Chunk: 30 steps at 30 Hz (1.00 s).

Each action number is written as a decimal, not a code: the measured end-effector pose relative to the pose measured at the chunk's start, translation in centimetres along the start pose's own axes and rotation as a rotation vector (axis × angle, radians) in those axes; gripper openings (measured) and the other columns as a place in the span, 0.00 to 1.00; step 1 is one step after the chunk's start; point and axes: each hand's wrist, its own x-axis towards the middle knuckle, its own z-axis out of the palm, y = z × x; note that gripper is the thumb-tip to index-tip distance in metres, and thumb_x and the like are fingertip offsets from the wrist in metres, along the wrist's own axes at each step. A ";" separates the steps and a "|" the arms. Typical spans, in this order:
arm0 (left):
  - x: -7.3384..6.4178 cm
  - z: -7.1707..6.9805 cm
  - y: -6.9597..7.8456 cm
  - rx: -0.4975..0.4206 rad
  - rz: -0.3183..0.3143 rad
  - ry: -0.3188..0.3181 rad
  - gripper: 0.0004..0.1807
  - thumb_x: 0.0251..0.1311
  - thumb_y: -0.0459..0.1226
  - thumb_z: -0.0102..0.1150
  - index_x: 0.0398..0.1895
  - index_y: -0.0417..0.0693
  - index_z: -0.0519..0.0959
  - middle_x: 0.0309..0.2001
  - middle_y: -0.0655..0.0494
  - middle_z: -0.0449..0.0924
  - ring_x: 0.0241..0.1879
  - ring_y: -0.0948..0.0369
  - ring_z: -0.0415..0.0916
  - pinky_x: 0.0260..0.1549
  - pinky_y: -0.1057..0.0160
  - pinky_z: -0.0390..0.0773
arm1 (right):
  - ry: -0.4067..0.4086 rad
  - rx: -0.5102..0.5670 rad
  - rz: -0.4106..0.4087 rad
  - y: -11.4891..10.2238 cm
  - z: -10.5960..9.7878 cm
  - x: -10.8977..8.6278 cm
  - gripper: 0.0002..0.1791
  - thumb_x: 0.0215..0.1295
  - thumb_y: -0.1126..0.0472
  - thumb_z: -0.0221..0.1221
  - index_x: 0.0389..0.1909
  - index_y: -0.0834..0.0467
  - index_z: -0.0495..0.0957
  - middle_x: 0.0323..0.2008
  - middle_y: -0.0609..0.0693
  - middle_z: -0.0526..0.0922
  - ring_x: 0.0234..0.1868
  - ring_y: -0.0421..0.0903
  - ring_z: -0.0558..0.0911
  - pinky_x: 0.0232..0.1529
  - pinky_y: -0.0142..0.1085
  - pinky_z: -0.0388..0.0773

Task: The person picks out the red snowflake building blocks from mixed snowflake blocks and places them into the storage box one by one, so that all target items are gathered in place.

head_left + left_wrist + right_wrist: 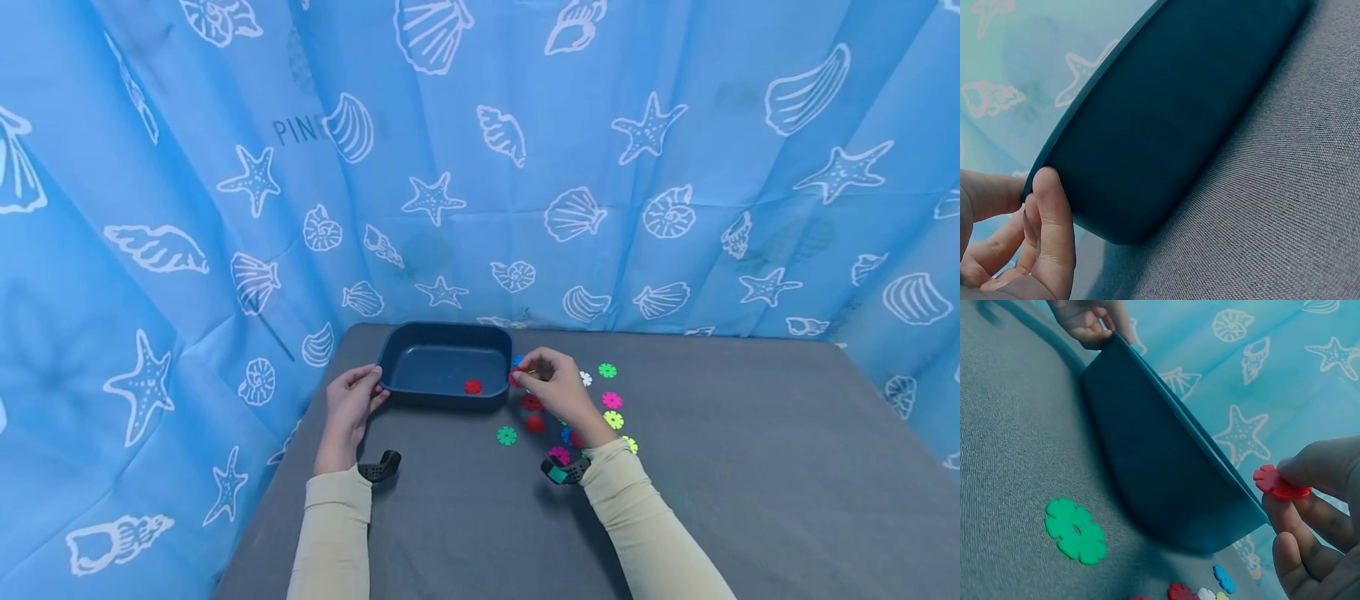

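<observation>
A dark blue rectangular tub (427, 367) stands on the grey cloth, with one red notched disc (472, 387) lying inside it. My left hand (351, 404) pinches the tub's rim at its near left corner, thumb and fingers on either side of the wall. Between the thumb and fingers of my right hand (558, 387) is a red flower-shaped plastic disc (1275, 482), held up beside the tub's right end. Loose discs lie under and around that hand, partly hidden by it. A green disc (1077, 531) rests by itself near the tub's front right corner.
Right of the tub are scattered discs, among them a pink disc (612, 401), a yellow disc (612, 419), a light green disc (607, 370) and a white disc (586, 378). Behind the grey table (750, 450) hangs a blue curtain (480, 200) with shell prints.
</observation>
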 end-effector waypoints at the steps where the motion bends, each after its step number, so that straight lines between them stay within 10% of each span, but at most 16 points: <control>1: 0.0 0.0 0.0 0.002 -0.001 -0.001 0.24 0.77 0.46 0.61 0.68 0.42 0.76 0.60 0.43 0.75 0.46 0.59 0.78 0.48 0.67 0.89 | 0.004 0.000 0.001 0.0 0.1 0.1 0.07 0.72 0.64 0.68 0.45 0.63 0.82 0.43 0.62 0.90 0.43 0.64 0.88 0.39 0.34 0.86; 16: -0.1 -0.1 0.3 -0.005 0.009 0.002 0.24 0.77 0.45 0.62 0.67 0.40 0.76 0.54 0.48 0.77 0.44 0.61 0.78 0.47 0.67 0.89 | 0.034 -0.035 0.025 -0.3 1.4 0.6 0.09 0.72 0.63 0.68 0.46 0.64 0.83 0.43 0.61 0.89 0.38 0.43 0.85 0.39 0.29 0.83; 30: 0.0 -0.1 0.2 -0.001 0.004 0.006 0.24 0.77 0.46 0.62 0.67 0.41 0.76 0.54 0.48 0.77 0.44 0.61 0.79 0.48 0.67 0.89 | 0.024 -0.001 0.058 -0.8 1.7 0.7 0.09 0.74 0.60 0.66 0.47 0.60 0.82 0.46 0.63 0.88 0.46 0.70 0.86 0.29 0.32 0.80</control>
